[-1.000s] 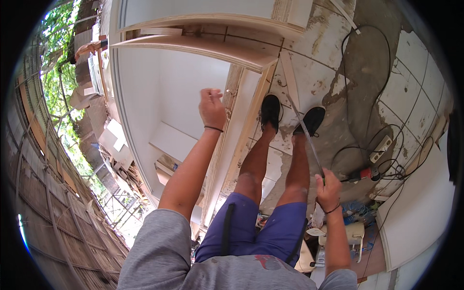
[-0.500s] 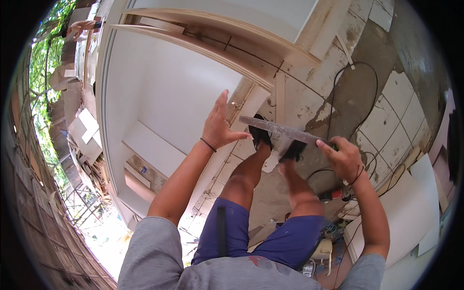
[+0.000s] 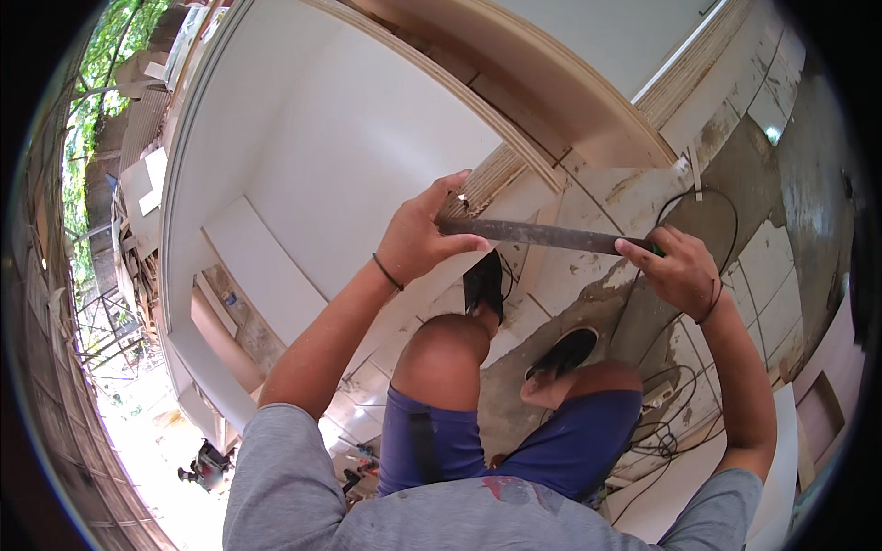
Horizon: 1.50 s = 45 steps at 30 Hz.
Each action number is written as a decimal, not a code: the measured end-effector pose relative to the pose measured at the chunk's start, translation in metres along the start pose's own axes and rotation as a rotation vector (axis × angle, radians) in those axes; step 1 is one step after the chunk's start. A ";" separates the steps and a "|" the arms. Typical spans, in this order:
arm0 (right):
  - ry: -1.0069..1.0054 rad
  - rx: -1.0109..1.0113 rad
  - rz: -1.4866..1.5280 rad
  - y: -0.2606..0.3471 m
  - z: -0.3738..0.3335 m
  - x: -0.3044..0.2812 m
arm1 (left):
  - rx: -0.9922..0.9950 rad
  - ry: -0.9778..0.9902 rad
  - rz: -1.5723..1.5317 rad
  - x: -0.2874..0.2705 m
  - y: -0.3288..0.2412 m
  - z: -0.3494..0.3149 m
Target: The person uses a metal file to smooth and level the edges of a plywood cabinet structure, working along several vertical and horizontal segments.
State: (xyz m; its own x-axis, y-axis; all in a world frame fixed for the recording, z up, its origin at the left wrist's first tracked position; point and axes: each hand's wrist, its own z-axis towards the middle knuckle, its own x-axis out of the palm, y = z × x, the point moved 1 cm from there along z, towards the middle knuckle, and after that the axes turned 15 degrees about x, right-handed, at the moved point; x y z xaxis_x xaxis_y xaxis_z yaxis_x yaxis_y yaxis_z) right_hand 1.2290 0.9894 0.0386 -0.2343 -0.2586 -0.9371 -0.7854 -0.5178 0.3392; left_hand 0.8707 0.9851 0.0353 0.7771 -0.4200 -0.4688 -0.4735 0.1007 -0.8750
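A long, flat, dark grey metal file (image 3: 542, 234) lies nearly level across the space in front of me. My right hand (image 3: 678, 275) is wrapped around its handle, where a little green shows, and the thumb points along the bar. At the other end, my left hand (image 3: 423, 234) takes the tip between the thumb below and the fingers above. Just beyond that hand is the layered edge of a board (image 3: 501, 179) on the pale cabinet (image 3: 367, 119).
A loose white panel (image 3: 262, 262) lies inside the cabinet. Black cable (image 3: 666, 441) coils on the broken tile floor (image 3: 588, 275) to the right, near a white sheet (image 3: 680, 500). A dark power tool (image 3: 207, 464) sits at the lower left. My feet stand below the file.
My left hand has closed in on the file's tip, which was free before. The file has swung closer to level, and my right foot and knee have shifted.
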 end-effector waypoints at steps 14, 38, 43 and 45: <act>-0.205 -0.079 -0.115 0.009 -0.003 0.003 | -0.107 0.056 -0.186 -0.009 0.008 -0.001; -0.221 0.023 -0.041 0.039 0.017 0.021 | -0.330 -0.466 0.677 -0.025 0.022 -0.009; -0.179 0.072 0.047 0.041 -0.035 0.011 | -0.081 -0.449 0.785 0.009 0.007 -0.024; -0.144 0.164 -0.002 0.043 -0.052 0.012 | 0.014 -0.411 0.834 0.025 -0.002 -0.030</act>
State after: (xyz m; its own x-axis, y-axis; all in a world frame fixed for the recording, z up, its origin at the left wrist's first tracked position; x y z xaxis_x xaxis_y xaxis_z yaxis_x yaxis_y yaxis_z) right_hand 1.2218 0.9216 0.0461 -0.3029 -0.1328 -0.9437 -0.8657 -0.3758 0.3308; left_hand 0.8782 0.9477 0.0289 0.2750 0.1451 -0.9504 -0.9420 0.2386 -0.2362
